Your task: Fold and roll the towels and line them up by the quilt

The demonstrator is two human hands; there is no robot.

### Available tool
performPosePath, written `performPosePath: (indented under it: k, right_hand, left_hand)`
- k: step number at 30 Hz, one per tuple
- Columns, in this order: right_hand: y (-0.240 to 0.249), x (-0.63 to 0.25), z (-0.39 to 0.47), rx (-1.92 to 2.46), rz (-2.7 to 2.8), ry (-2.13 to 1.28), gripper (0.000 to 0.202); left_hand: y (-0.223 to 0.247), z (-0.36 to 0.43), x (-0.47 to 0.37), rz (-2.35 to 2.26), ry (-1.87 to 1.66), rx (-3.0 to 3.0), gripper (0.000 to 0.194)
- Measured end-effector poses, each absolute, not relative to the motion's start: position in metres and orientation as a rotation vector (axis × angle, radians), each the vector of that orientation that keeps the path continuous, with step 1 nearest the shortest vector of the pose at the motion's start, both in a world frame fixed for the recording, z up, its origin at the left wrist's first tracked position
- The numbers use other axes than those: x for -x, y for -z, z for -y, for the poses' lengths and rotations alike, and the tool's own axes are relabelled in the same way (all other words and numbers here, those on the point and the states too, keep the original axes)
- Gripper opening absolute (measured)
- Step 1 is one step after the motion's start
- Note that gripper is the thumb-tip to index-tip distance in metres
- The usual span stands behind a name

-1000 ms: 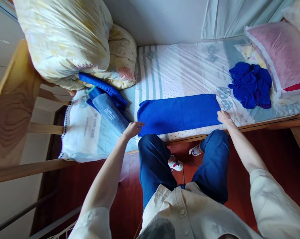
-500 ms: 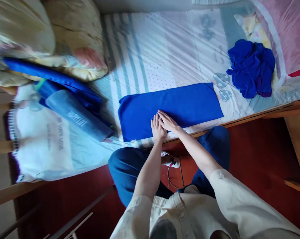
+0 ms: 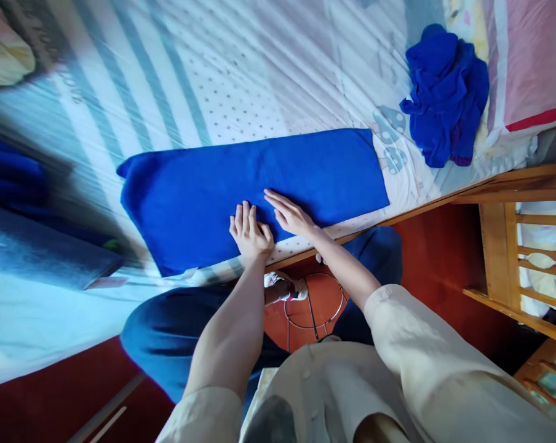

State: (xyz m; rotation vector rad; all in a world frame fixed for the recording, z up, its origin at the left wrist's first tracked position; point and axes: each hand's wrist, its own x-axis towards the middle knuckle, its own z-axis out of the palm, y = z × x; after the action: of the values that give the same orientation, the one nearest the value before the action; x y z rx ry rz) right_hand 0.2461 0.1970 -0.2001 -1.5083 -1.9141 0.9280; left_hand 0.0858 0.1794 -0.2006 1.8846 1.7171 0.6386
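Observation:
A blue cloth (image 3: 204, 184), folded into a long strip, lies flat along the near edge of the bed. My left hand (image 3: 251, 234) rests palm down on its lower edge, fingers spread. Just to the right, my right hand (image 3: 289, 214) lies on the same cloth with fingers stretched out. The two hands are a little apart and neither grips anything. A crumpled blue cloth (image 3: 446, 92) sits in a heap at the upper right.
The bed's patterned sheet (image 3: 241, 111) lies under the cloths. Rolled grey-blue fabric (image 3: 42, 246) is at the left, with a pink pillow (image 3: 531, 67) at the upper right. A wooden rail (image 3: 444, 200) runs along the bed's edge. Below are my knees.
My hands, which were touching, have moved apart, the left one to the left. The view has come closer to the folded cloth and shifted.

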Motion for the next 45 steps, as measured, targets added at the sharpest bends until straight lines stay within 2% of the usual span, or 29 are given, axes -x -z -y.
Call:
performPosePath:
  k: [6,12,17,24,28,31,35,38,45]
  right_hand:
    - [0.204,-0.346,-0.188,1.678,1.885,-0.775,0.057]
    - [0.199,-0.447,-0.178,2.052,1.8,-0.401,0.059]
    - [0.185,-0.49,-0.178,2.404,1.825,-0.221,0.061]
    - [0.183,-0.522,-0.183,2.458,1.831,-0.107,0.059]
    - [0.183,-0.491,-0.191,2.512,1.64,-0.053,0.061]
    - [0.179,-0.413,-0.189,2.413,1.671,-0.089,0.061]
    - [0.173,-0.272,-0.175,2.189,1.711,-0.537,0.062]
    - [0.175,-0.201,-0.166,2.087,1.678,-0.755,0.061]
    - [0.192,-0.185,-0.162,2.048,1.6,-0.828,0.063]
  left_hand:
    - [0.195,-0.181,-0.087,-1.722,-0.6,-1.843,0.057]
    - [0.195,-0.181,-0.087,-1.72,-0.571,-1.834,0.059]
    - [0.197,-0.182,-0.085,-1.7,-0.565,-1.823,0.061]
    - [0.199,-0.185,-0.084,-1.677,-0.536,-1.786,0.061]
    - [0.2,-0.186,-0.084,-1.664,-0.547,-1.782,0.06]
    - [0.2,-0.186,-0.084,-1.66,-0.562,-1.798,0.059]
    - [0.2,-0.186,-0.084,-1.666,-0.547,-1.802,0.059]
    - [0.202,-0.187,-0.083,-1.669,-0.531,-1.796,0.058]
    - [0.211,-0.187,-0.082,-1.648,-0.575,-1.774,0.055]
